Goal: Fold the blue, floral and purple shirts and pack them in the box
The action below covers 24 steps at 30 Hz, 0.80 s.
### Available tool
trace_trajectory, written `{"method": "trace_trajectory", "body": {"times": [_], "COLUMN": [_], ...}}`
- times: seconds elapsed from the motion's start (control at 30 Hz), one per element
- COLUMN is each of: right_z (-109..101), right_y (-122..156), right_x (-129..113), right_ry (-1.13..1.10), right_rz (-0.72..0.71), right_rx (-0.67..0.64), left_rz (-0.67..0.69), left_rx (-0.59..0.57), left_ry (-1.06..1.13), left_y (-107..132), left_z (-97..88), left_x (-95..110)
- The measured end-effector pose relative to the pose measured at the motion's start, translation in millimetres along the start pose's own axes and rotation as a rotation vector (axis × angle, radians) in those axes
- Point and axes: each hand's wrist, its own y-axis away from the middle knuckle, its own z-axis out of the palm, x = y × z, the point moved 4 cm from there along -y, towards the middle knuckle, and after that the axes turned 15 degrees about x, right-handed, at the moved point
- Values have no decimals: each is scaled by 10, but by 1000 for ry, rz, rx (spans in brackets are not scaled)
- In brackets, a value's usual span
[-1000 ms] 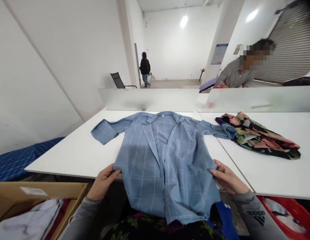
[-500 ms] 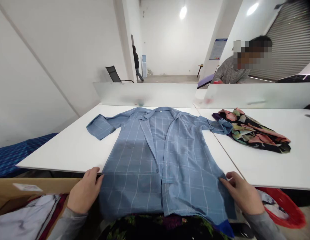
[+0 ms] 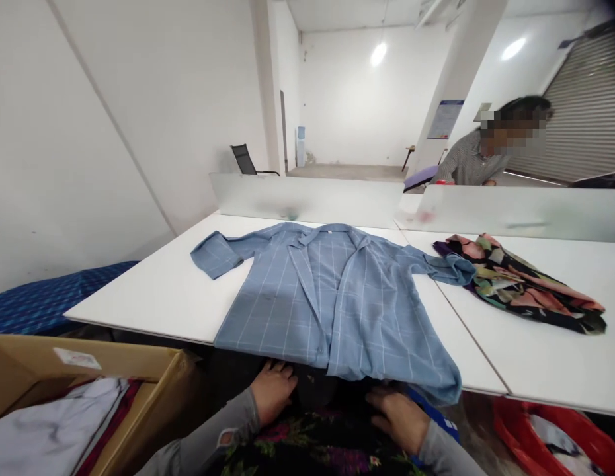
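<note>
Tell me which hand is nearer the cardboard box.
Left. The left hand is to the right of the cardboard box, apart from it; the right hand is farther along that side.

No text, brand or number is legible. Label and sign positions are as follows.

Neck label [image 3: 330, 232]: small, white, inside the collar of the blue checked shirt [image 3: 280, 297]; print too small to read.

Box label [image 3: 78, 357]: white with faint reddish print, on the far wall of the cardboard box [image 3: 163, 390]; characters unresolved.

Poster [image 3: 445, 119]: blue header band, pale body, mounted on the pillar [image 3: 469, 59]; characters blurred.
</note>
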Motion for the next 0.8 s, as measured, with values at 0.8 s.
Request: {"method": "trace_trajectory", "body": {"times": [0.8], "right_z": [-1772], "right_y": [-3511], "right_x": [914], "right_ry": [-842], "right_rz": [737], "right_rx": [688], "left_rz": [-113], "left_rx": [826], "left_ry": [323], "left_y": [-2159], "left_z": [-1002], "left_x": [-1284]}}
